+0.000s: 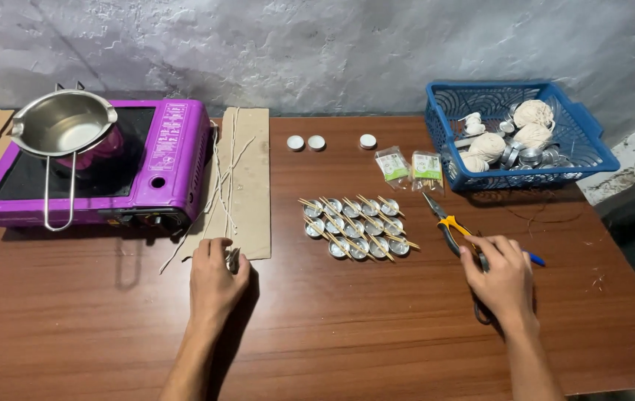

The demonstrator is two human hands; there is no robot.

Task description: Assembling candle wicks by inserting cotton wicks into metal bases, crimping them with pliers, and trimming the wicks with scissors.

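My left hand [215, 276] rests on the brown table [347, 334] at the near edge of a cardboard sheet [247, 178], fingers curled around a small metal piece [233, 258]. White wick strings [224, 174] lie across that cardboard. My right hand [501, 281] lies over the handles of yellow-and-black pliers [447, 223] and dark scissors [480, 312], with a blue pen [535, 259] poking out beside it. Between the hands sit several small metal cups [358, 226] in rows, with wooden sticks laid across them.
A purple portable stove [161, 160] with a steel pouring pot [61, 126] stands at the back left. A blue plastic basket [592, 141] holds wax lumps and metal cups at the back right. Three white round discs [317, 142] and two small packets [410, 167] lie behind the cups.
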